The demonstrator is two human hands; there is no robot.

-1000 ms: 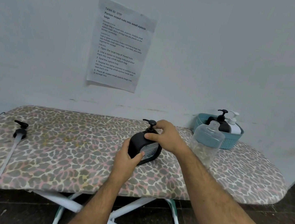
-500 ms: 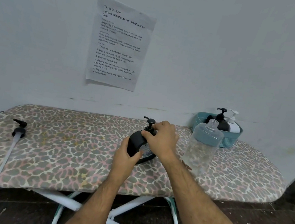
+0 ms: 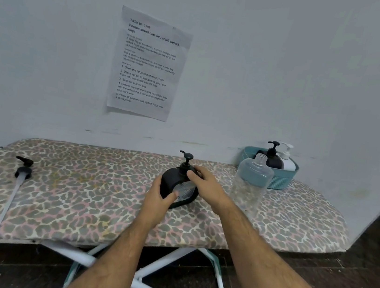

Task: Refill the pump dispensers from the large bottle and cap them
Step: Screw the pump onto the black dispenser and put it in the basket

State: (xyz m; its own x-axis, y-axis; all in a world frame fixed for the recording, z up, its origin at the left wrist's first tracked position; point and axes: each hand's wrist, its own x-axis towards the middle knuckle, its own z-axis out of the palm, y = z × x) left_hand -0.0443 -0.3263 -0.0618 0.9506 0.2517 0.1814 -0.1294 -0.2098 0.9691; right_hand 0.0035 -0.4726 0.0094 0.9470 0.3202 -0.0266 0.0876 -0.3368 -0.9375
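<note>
Twisting on, my right hand [image 3: 205, 185] is still pinching the black pump collar [image 3: 185, 166]; my left hand [image 3: 158, 196] is gripping the squat black plastic dispenser [image 3: 173, 183] mid-board.

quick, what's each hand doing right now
Left hand: grips the side of the black dispenser.
Right hand: fingers curled round the dispenser's pump collar.

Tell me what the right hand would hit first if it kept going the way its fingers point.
The right hand points left onto the black dispenser, fingers already at its pump collar. That comes first; past it, likely only bare board.
</note>
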